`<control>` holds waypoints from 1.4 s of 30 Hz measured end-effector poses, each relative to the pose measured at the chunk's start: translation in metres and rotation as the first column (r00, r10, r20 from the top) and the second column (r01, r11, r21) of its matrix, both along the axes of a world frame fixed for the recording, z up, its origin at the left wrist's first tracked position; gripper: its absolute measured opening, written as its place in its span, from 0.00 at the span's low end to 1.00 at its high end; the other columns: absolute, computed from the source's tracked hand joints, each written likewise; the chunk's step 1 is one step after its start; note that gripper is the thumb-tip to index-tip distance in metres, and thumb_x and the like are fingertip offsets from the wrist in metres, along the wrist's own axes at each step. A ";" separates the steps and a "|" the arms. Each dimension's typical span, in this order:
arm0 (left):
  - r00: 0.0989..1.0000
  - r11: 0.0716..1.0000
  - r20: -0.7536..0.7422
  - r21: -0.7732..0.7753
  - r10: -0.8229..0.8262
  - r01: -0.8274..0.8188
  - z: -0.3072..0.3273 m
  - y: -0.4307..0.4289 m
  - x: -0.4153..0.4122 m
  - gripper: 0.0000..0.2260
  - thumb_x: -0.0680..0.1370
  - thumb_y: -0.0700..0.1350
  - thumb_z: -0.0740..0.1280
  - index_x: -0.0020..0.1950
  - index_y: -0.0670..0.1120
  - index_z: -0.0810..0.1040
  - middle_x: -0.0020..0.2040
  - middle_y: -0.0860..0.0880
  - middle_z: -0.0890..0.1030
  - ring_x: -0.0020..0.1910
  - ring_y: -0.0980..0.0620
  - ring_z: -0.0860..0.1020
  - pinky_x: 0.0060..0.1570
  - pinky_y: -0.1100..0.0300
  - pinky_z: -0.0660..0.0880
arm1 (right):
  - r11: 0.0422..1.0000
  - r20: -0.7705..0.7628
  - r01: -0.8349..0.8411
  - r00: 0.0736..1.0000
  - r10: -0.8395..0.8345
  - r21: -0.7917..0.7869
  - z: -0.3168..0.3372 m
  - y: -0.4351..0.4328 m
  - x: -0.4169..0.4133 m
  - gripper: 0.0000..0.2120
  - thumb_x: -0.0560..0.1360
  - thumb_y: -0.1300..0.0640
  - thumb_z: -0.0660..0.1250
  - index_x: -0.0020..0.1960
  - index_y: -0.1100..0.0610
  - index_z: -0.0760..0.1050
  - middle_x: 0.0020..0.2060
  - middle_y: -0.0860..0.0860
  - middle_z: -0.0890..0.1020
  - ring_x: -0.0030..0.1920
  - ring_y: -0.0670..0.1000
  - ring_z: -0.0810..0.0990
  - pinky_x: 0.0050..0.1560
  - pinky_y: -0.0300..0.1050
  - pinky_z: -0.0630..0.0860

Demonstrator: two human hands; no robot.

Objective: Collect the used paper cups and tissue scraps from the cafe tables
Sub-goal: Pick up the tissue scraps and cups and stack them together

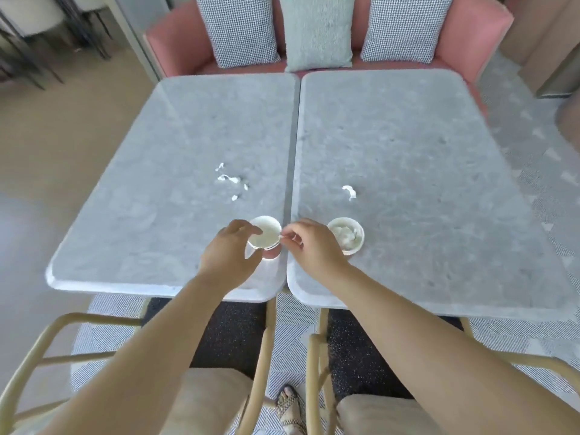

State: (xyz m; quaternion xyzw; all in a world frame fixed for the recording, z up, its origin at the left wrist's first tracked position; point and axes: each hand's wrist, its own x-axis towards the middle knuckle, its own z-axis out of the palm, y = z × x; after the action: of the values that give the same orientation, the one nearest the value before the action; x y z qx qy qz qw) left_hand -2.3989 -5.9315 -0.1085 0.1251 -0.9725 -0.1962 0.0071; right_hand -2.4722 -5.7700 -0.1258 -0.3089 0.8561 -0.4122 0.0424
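Two grey stone tables stand side by side. On the left table (150,215) a white paper cup (266,233) stands near the front right corner. My left hand (230,251) curls round that cup's left side. My right hand (309,243) pinches a small white tissue scrap at the cup's right rim. A second paper cup (346,235) with crumpled tissue inside stands on the right table (439,183), just right of my right hand. Several tissue scraps (229,180) lie in the middle of the left table. One more tissue scrap (350,192) lies on the right table.
A pink sofa (464,36) with three cushions runs behind the tables. Two wooden-framed chairs (266,340) with beige seats are tucked at the near edge. A narrow gap separates the tables. Patterned rug lies below, and a sandalled foot (290,409) shows between the chairs.
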 end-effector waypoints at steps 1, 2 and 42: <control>1.000 1.000 0.015 -0.006 -0.002 0.002 -0.003 -0.007 -0.001 0.15 0.73 0.48 0.67 0.59 0.52 0.75 0.61 0.53 0.73 0.57 0.50 0.73 0.47 0.56 0.74 | 1.000 0.006 0.008 1.000 -0.008 0.007 -0.001 -0.009 -0.004 0.06 0.74 0.58 0.67 0.47 0.60 0.79 0.42 0.55 0.81 0.42 0.53 0.77 0.44 0.46 0.72; 0.999 1.000 0.030 -0.011 -0.013 0.013 -0.006 -0.014 -0.002 0.15 0.72 0.49 0.68 0.59 0.53 0.74 0.61 0.54 0.72 0.58 0.50 0.73 0.46 0.56 0.74 | 1.000 0.010 0.017 1.000 -0.017 0.015 -0.002 -0.018 -0.008 0.07 0.74 0.58 0.67 0.48 0.60 0.79 0.42 0.54 0.81 0.42 0.53 0.77 0.44 0.45 0.72; 0.989 0.992 0.105 0.089 -0.102 0.093 -0.128 -0.189 -0.191 0.29 0.68 0.56 0.73 0.67 0.53 0.68 0.61 0.52 0.72 0.60 0.48 0.71 0.54 0.54 0.71 | 0.923 0.035 -0.108 0.994 0.102 0.368 -0.111 -0.191 -0.181 0.12 0.74 0.60 0.66 0.57 0.61 0.74 0.54 0.56 0.75 0.53 0.55 0.75 0.50 0.45 0.70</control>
State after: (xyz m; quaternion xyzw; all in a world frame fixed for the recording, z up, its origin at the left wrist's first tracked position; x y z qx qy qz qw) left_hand -2.5898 -6.1207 -0.2363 0.0879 -0.9673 -0.2300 -0.0608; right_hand -2.6535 -5.9615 -0.2371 -0.3377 0.9002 -0.2432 0.1283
